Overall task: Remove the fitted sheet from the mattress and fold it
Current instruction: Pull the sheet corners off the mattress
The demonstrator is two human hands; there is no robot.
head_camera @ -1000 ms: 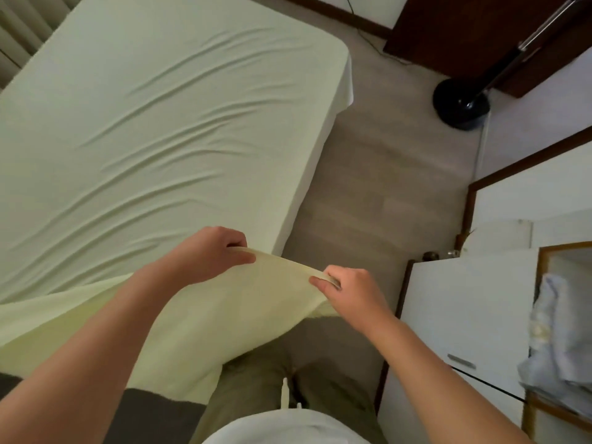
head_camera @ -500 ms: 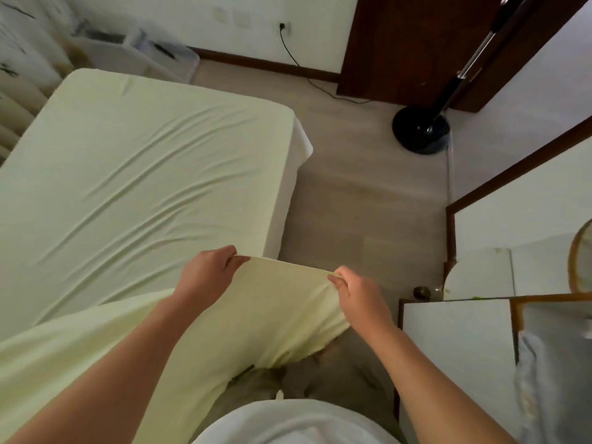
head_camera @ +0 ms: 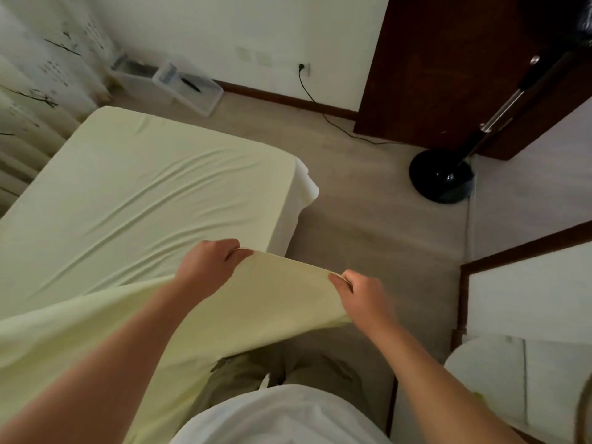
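Hold: my left hand (head_camera: 208, 267) and right hand (head_camera: 362, 293) each pinch the sheet (head_camera: 134, 200) hem at the near right corner | Sheet: lifted here, far part on the mattress (head_camera: 306, 184) | Feel: probably light, soft, floppy; grip the hem.

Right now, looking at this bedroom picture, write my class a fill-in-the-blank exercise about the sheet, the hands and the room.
1. Both the left hand and the right hand pinch the edge of the pale green ____.
2. The far part of the fitted sheet still covers the ____.
3. The fan base standing on the floor is coloured ____.
4. A black cable runs down from the wall socket and along the ____.

Missing words: fitted sheet; mattress; black; floor
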